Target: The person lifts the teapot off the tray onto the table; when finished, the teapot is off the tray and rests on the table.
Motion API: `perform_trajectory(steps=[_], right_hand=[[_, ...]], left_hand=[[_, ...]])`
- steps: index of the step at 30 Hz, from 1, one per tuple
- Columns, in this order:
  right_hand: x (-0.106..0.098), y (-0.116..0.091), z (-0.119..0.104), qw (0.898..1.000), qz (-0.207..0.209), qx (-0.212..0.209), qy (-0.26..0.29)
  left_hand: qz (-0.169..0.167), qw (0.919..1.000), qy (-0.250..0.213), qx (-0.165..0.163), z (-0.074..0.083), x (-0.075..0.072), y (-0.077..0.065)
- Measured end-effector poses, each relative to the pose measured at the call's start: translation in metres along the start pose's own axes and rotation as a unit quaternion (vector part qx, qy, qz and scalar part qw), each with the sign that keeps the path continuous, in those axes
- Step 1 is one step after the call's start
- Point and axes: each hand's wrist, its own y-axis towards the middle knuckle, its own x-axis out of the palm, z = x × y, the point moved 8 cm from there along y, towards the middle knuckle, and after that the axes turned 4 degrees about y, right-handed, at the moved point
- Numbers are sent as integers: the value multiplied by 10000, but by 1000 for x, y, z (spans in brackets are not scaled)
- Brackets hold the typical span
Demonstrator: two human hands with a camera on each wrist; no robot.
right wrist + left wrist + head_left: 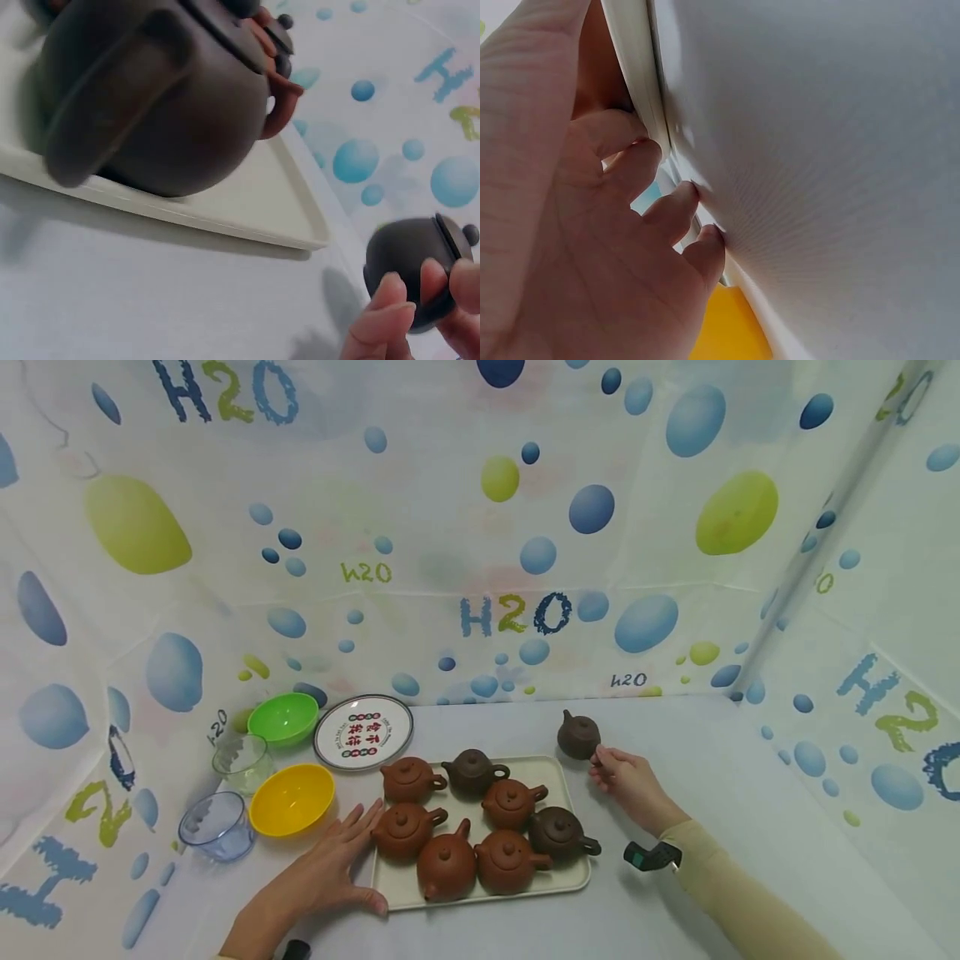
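My right hand point(624, 781) pinches the handle of a small dark brown teapot point(578, 736) beyond the tray's back right corner. In the right wrist view this teapot point(409, 262) sits at the fingertips, its lid on; whether its base touches the table I cannot tell. My left hand point(326, 864) lies spread at the left side of a cream tray point(536, 885). Its thumb is by the front left corner, and the fingers point(671, 210) reach along the rim in the left wrist view. On the tray stand several reddish-brown teapots point(446, 862) and two dark ones point(474, 772).
Left of the tray are a yellow bowl point(292, 802), a green bowl point(283, 720), a clear glass bowl point(243, 766) and a bluish glass bowl point(219, 828). A white plate point(363, 732) with red print stands behind. Patterned sheets point(450, 510) wall the table in.
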Motion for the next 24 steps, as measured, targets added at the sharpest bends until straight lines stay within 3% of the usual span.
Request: perform_trajectory(steps=[24], right_hand=[[-5,36,-15,9972,415,429,454]], left_hand=[[-82,9998,-172,-115,0,0,-1]])
